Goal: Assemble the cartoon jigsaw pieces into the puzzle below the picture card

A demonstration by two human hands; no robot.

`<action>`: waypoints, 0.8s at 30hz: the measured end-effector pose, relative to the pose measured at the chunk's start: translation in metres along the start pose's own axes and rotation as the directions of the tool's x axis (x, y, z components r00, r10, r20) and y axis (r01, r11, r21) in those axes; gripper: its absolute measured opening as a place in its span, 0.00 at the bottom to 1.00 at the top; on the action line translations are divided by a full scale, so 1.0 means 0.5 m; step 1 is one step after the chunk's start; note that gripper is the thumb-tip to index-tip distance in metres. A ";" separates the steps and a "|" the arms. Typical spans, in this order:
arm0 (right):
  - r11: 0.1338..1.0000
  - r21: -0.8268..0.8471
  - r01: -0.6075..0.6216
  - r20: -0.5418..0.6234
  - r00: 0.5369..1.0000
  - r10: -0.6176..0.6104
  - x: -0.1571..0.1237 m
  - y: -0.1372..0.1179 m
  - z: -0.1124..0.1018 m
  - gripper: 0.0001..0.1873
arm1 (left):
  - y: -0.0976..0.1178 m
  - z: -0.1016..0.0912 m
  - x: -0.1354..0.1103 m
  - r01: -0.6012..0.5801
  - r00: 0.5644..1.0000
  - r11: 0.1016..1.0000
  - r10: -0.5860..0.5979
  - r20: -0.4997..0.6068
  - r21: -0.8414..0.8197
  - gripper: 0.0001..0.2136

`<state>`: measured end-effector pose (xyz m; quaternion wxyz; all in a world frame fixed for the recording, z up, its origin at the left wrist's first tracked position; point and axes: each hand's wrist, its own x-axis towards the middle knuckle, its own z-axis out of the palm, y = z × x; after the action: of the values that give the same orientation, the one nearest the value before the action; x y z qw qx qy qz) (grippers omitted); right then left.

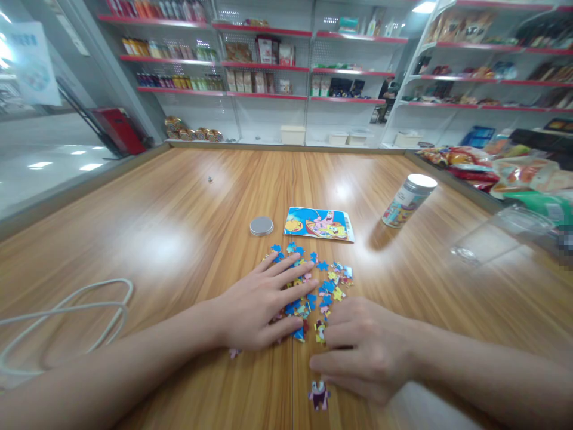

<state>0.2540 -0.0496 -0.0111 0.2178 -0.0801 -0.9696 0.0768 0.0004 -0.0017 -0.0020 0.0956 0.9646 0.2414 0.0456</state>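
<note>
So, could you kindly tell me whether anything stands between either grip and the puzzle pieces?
Nothing visible does: the left grip lies spread over the puzzle pieces, and the right grip is close beside them. The picture card and round grey lid lie beyond the pieces, not in between.

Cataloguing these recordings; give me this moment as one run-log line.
left hand: spread over puzzle pieces | right hand: curled beside puzzle pieces, grip unclear | beyond hands: cartoon card, round lid, canister
</note>
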 end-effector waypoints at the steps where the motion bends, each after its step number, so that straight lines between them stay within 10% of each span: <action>1: 1.000 0.010 0.016 -0.010 1.000 -0.015 -0.001 -0.002 0.001 0.09 | -0.002 0.001 0.001 0.008 1.000 1.000 -0.008 -0.008 -0.003 0.31; 24: 0.981 0.045 -0.186 -0.034 0.982 0.188 -0.017 0.051 -0.007 0.09 | -0.016 0.013 0.006 0.012 0.977 0.998 -0.024 -0.211 -0.059 0.32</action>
<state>0.2664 -0.0259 -0.0161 0.2299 -0.1678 -0.9516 0.1156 0.0001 0.0054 -0.0100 0.0972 0.9489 0.2578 0.1541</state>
